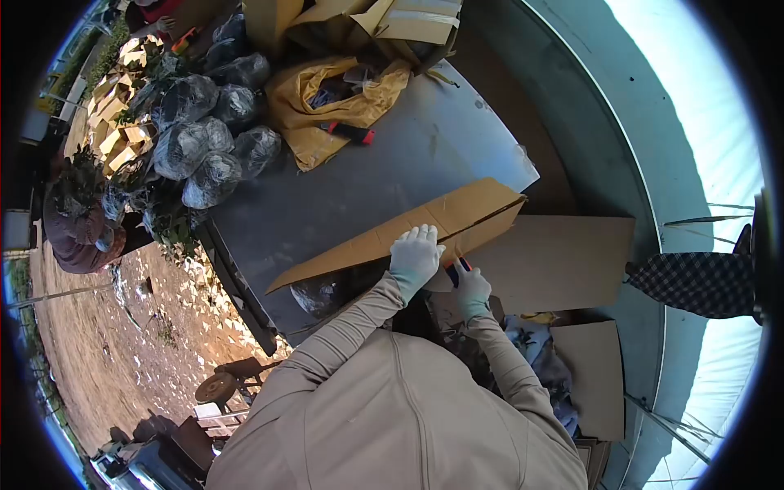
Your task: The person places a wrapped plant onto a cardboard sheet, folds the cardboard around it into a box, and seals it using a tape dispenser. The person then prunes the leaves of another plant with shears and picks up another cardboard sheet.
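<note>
My left hand (pixel 415 255), in a pale glove, lies on a folded sheet of brown cardboard (pixel 359 245) with its fingers stretched out. The sheet sits at a slant over the near part of a grey metal tabletop (pixel 294 196). Close by on the right, my gloved right hand (pixel 472 292) is closed round a box cutter (pixel 454 271) with an orange and dark handle. Its tip is near the sheet's lower edge; the blade cannot be made out. A plastic-wrapped bundle (pixel 317 296) shows partly beneath the cardboard.
A yellow sack (pixel 306 94) and a red-and-black tool (pixel 349 131) lie on the table. Several plastic-wrapped plant bundles (pixel 208 155) are heaped at the left. Open cartons (pixel 412 28) stand behind. Flat cardboard (pixel 563 261) lies right. A bent-over person (pixel 77 233) is at far left.
</note>
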A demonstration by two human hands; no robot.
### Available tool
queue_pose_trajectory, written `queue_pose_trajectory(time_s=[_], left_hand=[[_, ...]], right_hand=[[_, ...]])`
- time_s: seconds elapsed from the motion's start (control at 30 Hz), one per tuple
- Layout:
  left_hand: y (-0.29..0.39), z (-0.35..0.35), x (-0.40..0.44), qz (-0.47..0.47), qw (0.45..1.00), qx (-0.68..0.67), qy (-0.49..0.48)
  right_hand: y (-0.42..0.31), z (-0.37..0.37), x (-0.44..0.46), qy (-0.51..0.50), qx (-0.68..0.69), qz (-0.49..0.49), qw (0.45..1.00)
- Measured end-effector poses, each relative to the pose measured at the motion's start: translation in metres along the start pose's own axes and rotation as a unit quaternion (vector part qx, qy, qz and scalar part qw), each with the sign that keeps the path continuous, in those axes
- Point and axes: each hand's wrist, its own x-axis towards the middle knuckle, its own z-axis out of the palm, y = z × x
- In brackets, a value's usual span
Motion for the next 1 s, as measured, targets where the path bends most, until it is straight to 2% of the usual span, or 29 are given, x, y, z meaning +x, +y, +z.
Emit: queue_pose_trajectory(time_s=[0.1,0.13,0.23,0.27,0.37,0.43,0.5,0.57,0.6,0.67,0.7,0.77,0.83,0.87,1.0], left_hand=[[0.015,-0.060,0.039,-0.049,0.967,-0.028,-0.249],[0.008,-0.054,0.059,-0.064,0.953,-0.096,-0.280],[-0.062,0.092,0.090,0.041,0.952,-0.233,-0.195],[-0.066,0.076,0.109,-0.033,0.916,-0.252,-0.310],[-0.096,0.064,0.114,-0.020,0.913,-0.212,-0.347],[-0.107,0.015,0.100,-0.049,0.904,-0.093,-0.414],[-0.139,-0.021,0.072,-0.079,0.904,-0.026,-0.419],[-0.170,-0.071,0.026,-0.134,0.949,-0.078,-0.275],[-0.182,-0.090,-0.001,-0.157,0.964,-0.102,-0.192],[-0.184,-0.137,-0.041,-0.221,0.963,-0.117,-0.100],[-0.177,-0.151,-0.059,-0.227,0.963,-0.135,-0.054],[-0.161,-0.169,-0.094,-0.238,0.955,-0.171,0.038],[-0.142,-0.175,-0.123,-0.173,0.970,-0.138,0.098],[-0.133,-0.177,-0.136,-0.142,0.974,-0.119,0.128],[-0.122,-0.177,-0.193,-0.171,0.964,-0.048,0.196]], right_hand=[[0.011,-0.022,0.009,-0.032,0.033,0.020,0.999],[0.019,-0.022,0.011,-0.044,0.035,0.016,0.998],[0.019,-0.028,0.016,-0.069,0.022,0.018,0.997],[0.023,-0.028,0.014,-0.061,0.022,0.009,0.998],[0.044,-0.053,0.007,-0.071,0.035,0.019,0.997],[0.077,-0.094,-0.010,-0.071,0.143,0.026,0.987],[0.114,-0.143,-0.021,-0.041,0.223,0.032,0.973],[0.126,-0.190,-0.030,0.088,0.284,0.067,0.952],[0.116,-0.214,-0.026,0.126,0.358,0.031,0.925],[0.088,-0.252,-0.011,0.189,0.500,-0.040,0.844],[0.079,-0.237,0.020,0.269,0.468,-0.133,0.831],[-0.007,-0.265,0.035,0.225,0.419,-0.192,0.859],[-0.063,-0.217,0.100,0.221,0.304,-0.321,0.869],[-0.095,-0.197,0.118,0.197,0.247,-0.329,0.890],[-0.181,-0.141,0.170,0.106,0.053,-0.367,0.923]])
